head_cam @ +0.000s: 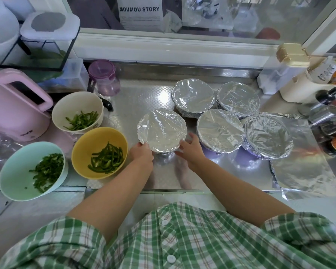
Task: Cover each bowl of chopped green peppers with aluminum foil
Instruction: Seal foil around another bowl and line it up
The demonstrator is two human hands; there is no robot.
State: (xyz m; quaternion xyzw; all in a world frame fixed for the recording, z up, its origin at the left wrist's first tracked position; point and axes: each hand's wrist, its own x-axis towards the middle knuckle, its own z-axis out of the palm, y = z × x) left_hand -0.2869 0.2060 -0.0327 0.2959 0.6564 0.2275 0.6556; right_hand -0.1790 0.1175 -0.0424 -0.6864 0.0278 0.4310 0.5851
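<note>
While both hands cup the near foil bowl [162,131] on the tabletop [144,98], the left hand [141,154] curls under its rim and the right hand [190,150] wraps round its side. Foil is thin and soft and rips fast, so I would press it gently under the rim. Beside it, the mint bowl [14,171], yellow bowl [85,144] and white bowl [66,107] show bare green peppers [107,159]. A spare foil sheet [299,164] lies to the right. Four wrapped bowls [193,96] sit behind.

Surface [144,98] | left: three open bowls [97,138], peppers [107,161] in each | centre-right: five covered bowls [193,96], two rows | foil sheet [303,167] right | kettle [14,113] far left | jar [105,80] behind
</note>
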